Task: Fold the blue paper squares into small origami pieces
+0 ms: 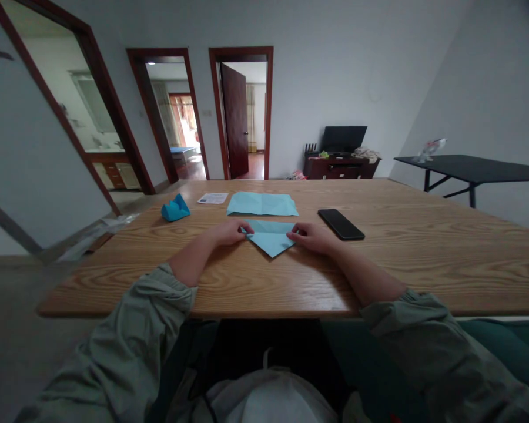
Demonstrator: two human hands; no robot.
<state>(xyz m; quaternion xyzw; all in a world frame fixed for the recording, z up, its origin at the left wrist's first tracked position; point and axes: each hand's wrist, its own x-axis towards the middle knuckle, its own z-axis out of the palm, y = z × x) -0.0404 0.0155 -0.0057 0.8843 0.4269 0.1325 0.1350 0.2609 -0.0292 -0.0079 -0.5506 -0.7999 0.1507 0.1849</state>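
A light blue sheet of folded paper [271, 238] lies on the wooden table, its pointed corner toward me and a crease running across its upper part. At its left edge, my left hand [230, 232] pinches the paper between thumb and fingers. My right hand [312, 237] grips the opposite edge the same way. Just beyond lies another light blue sheet [262, 204] with a crease down its middle, touched by neither hand. A darker blue folded paper shape [175, 208] stands to the left.
A black phone [341, 224] rests right of my right hand. Behind the left hand is a small printed card [213, 198]. The wooden table's [273, 296] front edge runs close to my body. A black folding table [467, 167] stands farther right.
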